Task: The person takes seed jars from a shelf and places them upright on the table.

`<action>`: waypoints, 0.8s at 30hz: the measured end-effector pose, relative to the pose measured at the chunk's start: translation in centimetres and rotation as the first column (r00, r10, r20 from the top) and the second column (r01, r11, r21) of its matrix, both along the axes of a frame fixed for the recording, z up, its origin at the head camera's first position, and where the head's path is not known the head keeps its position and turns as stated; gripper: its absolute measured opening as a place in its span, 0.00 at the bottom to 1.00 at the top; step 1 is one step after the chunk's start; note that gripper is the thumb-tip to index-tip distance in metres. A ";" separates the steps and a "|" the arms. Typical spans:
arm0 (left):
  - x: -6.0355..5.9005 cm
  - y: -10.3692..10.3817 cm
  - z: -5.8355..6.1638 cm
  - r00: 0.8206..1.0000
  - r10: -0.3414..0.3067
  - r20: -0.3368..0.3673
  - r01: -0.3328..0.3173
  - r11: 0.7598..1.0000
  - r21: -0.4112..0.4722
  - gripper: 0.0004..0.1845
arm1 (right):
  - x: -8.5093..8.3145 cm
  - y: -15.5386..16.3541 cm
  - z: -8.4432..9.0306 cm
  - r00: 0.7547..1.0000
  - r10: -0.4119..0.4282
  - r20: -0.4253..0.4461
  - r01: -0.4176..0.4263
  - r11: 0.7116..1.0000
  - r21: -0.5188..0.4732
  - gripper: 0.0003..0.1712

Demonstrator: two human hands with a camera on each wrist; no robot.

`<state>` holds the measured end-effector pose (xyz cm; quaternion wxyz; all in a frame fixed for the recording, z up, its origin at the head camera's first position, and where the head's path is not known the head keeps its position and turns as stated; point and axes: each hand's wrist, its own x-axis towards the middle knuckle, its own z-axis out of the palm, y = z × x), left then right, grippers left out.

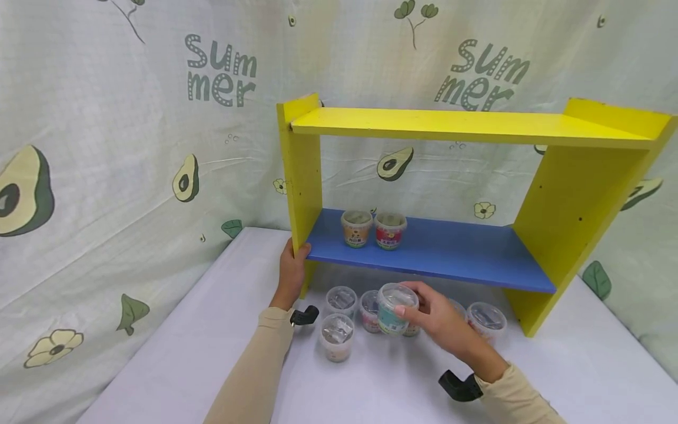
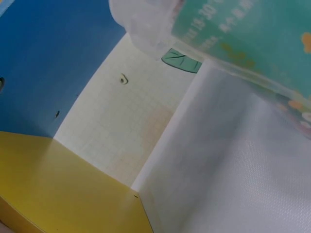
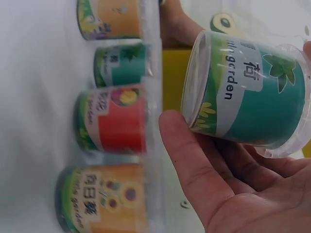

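My right hand (image 1: 442,321) holds a clear plastic cup (image 1: 391,321) with a teal label and a translucent lid, lifted in front of the shelf. In the right wrist view the cup (image 3: 257,92) lies across the curled fingers, with a green leaf printed on it. My left hand (image 1: 291,274) grips the yellow side panel (image 1: 302,176) of the shelf, near its lower left. On the blue board (image 1: 450,247) stand an orange-labelled cup (image 1: 356,229) and a red-labelled cup (image 1: 389,231), side by side at the left.
Several similar lidded cups stand on the white table below and before the blue board, among them a front cup (image 1: 336,338) and a right one (image 1: 486,321). A yellow top board (image 1: 450,125) spans the shelf. Patterned cloth (image 1: 132,147) hangs behind.
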<state>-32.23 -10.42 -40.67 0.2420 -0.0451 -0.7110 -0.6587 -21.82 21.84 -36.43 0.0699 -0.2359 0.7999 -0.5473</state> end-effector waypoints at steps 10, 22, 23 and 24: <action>0.1 -0.1 -0.2 1.000 -0.024 0.014 0.024 1.000 0.013 0.25 | 0.8 -1.5 -1.4 0.996 0.073 0.047 -0.076 0.994 0.074 0.37; 0.2 0.0 -0.1 1.000 -0.021 0.001 0.021 1.000 0.017 0.25 | 0.9 -1.9 -2.1 0.992 0.114 0.046 -0.120 0.981 0.154 0.39; 0.2 -0.1 -0.1 1.000 -0.021 -0.001 0.021 1.000 0.018 0.25 | 0.9 -2.0 -2.2 0.992 0.117 0.039 -0.122 0.980 0.158 0.40; 0.2 -0.1 0.0 1.000 -0.019 0.000 0.019 1.000 0.014 0.25 | 0.9 -2.0 -2.3 0.993 0.118 0.030 -0.121 0.979 0.165 0.40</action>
